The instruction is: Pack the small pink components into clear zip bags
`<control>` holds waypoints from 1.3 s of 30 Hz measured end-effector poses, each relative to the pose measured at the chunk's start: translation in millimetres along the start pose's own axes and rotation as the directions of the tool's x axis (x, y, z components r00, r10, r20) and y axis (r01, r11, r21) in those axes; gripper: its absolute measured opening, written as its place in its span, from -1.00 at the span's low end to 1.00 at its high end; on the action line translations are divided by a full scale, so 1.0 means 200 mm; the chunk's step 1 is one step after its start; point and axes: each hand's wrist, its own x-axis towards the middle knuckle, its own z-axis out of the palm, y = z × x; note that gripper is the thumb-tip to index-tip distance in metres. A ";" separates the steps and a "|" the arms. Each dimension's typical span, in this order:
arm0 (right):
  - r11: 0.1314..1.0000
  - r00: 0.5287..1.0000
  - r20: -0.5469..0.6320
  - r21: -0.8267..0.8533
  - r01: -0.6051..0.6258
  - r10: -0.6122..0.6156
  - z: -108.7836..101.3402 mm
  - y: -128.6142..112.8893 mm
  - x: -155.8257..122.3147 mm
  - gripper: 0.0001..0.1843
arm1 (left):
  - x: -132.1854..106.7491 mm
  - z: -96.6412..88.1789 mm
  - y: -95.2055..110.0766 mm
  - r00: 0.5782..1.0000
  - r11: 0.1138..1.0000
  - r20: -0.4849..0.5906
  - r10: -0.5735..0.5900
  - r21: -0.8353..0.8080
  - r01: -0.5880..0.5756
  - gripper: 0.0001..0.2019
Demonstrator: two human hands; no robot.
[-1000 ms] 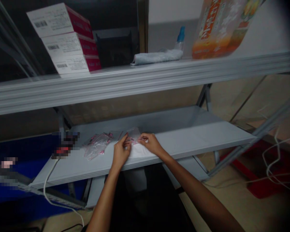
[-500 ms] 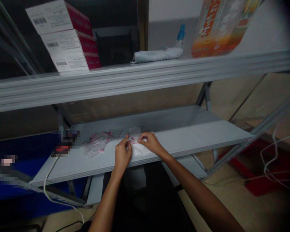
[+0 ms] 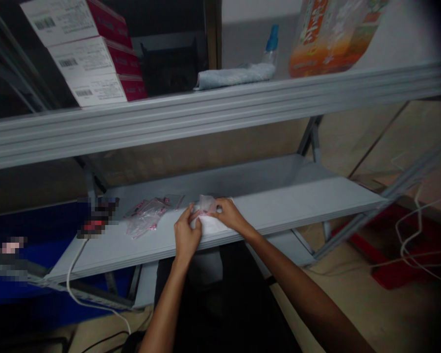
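You are pinching a small clear bag (image 3: 207, 203) between both hands: your left hand (image 3: 186, 234) is gripping its left side with thumb and fingertips, and your right hand (image 3: 228, 215) is closing on its right side the same way, so neither hand is free. The bag, showing a trace of pink near its lower edge, is hovering just above the lower shelf (image 3: 297, 201), close to the front edge and about midway along it. Whether anything is sitting inside the bag is too blurred to tell. Under your hands a white sheet (image 3: 213, 227) is lying flat on the shelf, reaching out to the front edge, and your right wrist is crossing over its right side. A heap of little bags (image 3: 147, 215) with pink strips is resting to the left of your left hand, near it but not touching, further back from the front edge. A white cable (image 3: 72, 272) is hanging down off the front left corner of this shelf. On the upper shelf (image 3: 206, 113) three boxes (image 3: 84, 54) are standing stacked at the left end, a folded cloth (image 3: 231, 77) is lying near the middle with a spray bottle (image 3: 271, 44) just behind it, and an orange packet (image 3: 327, 34) is leaning further to the right
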 end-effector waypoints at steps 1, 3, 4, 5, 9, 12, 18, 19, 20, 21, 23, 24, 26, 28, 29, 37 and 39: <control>1.000 1.000 -0.002 -0.003 0.004 -0.004 0.00 0.00 0.00 -0.88 | 0.00 0.00 0.00 1.000 0.999 0.005 -0.027 -0.044 0.028 -0.47; 1.000 1.000 -0.001 -0.002 0.011 -0.011 0.00 0.00 0.00 -0.86 | 0.00 -0.01 0.00 0.998 0.991 0.029 -0.064 -0.119 0.067 -0.47; 1.000 1.000 0.000 0.002 0.012 -0.012 0.00 0.00 0.00 -0.86 | 0.00 -0.01 0.00 0.997 0.987 0.042 -0.072 -0.142 0.077 -0.48; 1.000 1.000 0.001 0.011 0.011 -0.011 0.00 0.01 0.00 -0.85 | 0.00 -0.01 0.00 0.996 0.985 0.050 -0.075 -0.155 0.081 -0.48; 0.996 1.000 0.000 0.088 -0.011 0.011 0.00 0.02 0.00 -0.81 | 0.00 -0.01 -0.02 0.997 0.980 0.029 -0.076 -0.181 0.080 -0.50; 0.987 0.999 -0.004 0.158 -0.031 0.032 -0.01 0.02 0.00 -0.78 | 0.00 -0.02 -0.04 0.995 0.976 0.029 -0.095 -0.195 0.098 -0.50; 0.972 0.998 -0.012 0.227 -0.060 0.065 -0.01 0.01 0.00 -0.75 | 0.00 -0.03 -0.03 0.999 0.989 0.034 -0.041 -0.140 0.045 -0.49; 0.969 0.997 -0.013 0.238 -0.068 0.073 -0.01 0.01 0.00 -0.75 | 0.00 -0.03 -0.03 0.999 0.991 0.034 -0.035 -0.131 0.039 -0.49; 0.965 0.997 -0.012 0.252 -0.075 0.081 -0.01 0.01 0.00 -0.75 | 0.00 -0.04 -0.02 0.999 0.991 0.032 -0.032 -0.127 0.036 -0.49; 0.960 0.996 -0.009 0.268 -0.080 0.086 -0.01 0.01 0.00 -0.76 | 0.00 -0.04 -0.01 0.999 0.991 0.030 -0.031 -0.127 0.035 -0.49; 0.950 0.996 -0.006 0.301 -0.087 0.093 -0.01 0.02 0.00 -0.75 | 0.00 -0.04 0.00 0.999 0.990 0.029 -0.032 -0.136 0.035 -0.49; 0.946 0.995 -0.006 0.313 -0.088 0.095 -0.01 0.02 0.00 -0.75 | -0.01 -0.04 0.00 0.999 0.990 0.030 -0.032 -0.137 0.036 -0.49; 0.940 0.994 -0.012 0.329 -0.095 0.105 0.00 0.03 0.00 -0.73 | -0.01 -0.04 0.00 0.999 0.992 0.034 -0.026 -0.120 0.030 -0.48; 0.927 0.992 -0.009 0.358 -0.112 0.123 0.00 0.03 0.00 -0.73 | -0.01 -0.04 -0.01 0.999 0.996 0.034 -0.016 -0.081 0.019 -0.48; 0.918 0.991 -0.006 0.378 -0.123 0.136 0.01 0.03 0.00 -0.73 | -0.01 -0.04 -0.02 0.999 0.998 0.035 -0.012 -0.062 0.014 -0.48; 0.755 0.861 -0.284 0.635 -0.161 0.423 -0.07 0.09 0.03 -0.67 | 0.01 -0.02 -0.04 0.998 0.999 0.062 0.013 0.034 -0.015 -0.46; 0.791 0.827 -0.339 0.580 -0.192 0.449 -0.18 0.16 0.00 -0.63 | 0.00 -0.02 -0.04 0.998 0.998 0.060 0.032 0.057 -0.035 -0.47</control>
